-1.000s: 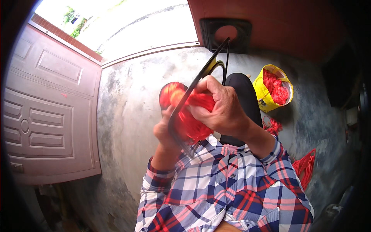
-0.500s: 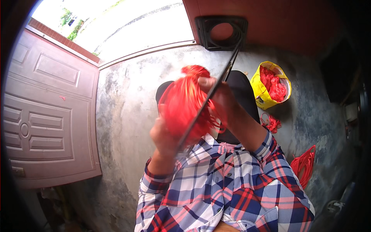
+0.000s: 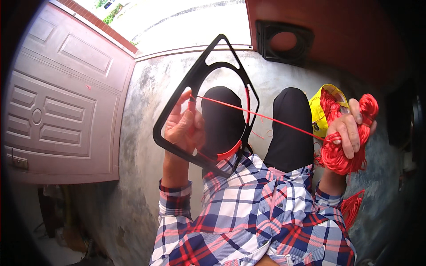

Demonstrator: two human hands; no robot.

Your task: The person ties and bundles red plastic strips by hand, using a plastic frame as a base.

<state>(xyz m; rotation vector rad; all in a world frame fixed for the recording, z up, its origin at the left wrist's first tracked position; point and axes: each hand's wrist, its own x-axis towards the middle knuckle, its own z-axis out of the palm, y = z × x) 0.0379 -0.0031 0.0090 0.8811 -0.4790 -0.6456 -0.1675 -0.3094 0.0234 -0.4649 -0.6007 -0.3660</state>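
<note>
My left hand (image 3: pixel 184 126) grips a flat black frame (image 3: pixel 162 137) with a large round opening, tilted above my lap. Red cord is wrapped along part of the ring's edge, at its lower side and beside my fingers. From there a taut red strand (image 3: pixel 266 117) runs across both knees to a bundle of red cord (image 3: pixel 344 153). My right hand (image 3: pixel 348 131) is closed round that bundle, held out to the right in front of the yellow bag.
A yellow bag (image 3: pixel 318 113) filled with red cord stands on the floor behind my right hand. More red cord (image 3: pixel 353 206) lies by my right elbow. Another black frame (image 3: pixel 266 42) leans at the reddish wall. A brown panelled door (image 3: pixel 53 119) is on the left.
The red cord bundle has moved from above my lap out to the right in my right hand. The black frame has turned its face into view, and a cord strand now stretches taut between my hands.
</note>
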